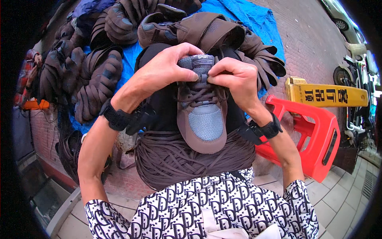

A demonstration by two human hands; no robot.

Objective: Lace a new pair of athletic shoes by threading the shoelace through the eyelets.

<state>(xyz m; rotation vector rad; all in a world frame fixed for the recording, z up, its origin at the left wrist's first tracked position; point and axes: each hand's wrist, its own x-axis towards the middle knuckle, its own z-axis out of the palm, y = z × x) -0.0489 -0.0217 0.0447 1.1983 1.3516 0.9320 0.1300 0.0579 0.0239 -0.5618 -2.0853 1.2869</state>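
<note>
A brown and grey-blue shoe upper (205,121) lies over my lap with its toe toward me. Dark laces (201,95) cross its front below the padded tongue (197,61). My left hand (171,65) grips the left side of the tongue, thumb on its face and index finger at its top edge. On the other side, my right hand (236,77) pinches thumb and forefinger together at the tongue's right edge, beside a small loop. Whether a lace end is between those fingers is hidden. A thick bundle of loose brown laces (171,157) is draped across my lap under the toe.
Stacks of nested shoe uppers (95,83) lie ahead and to the left on a blue tarp (260,22). A red plastic stool (308,137) stands close on my right, beside a yellow sign board (330,95). Parked vehicles (340,18) are at the far right.
</note>
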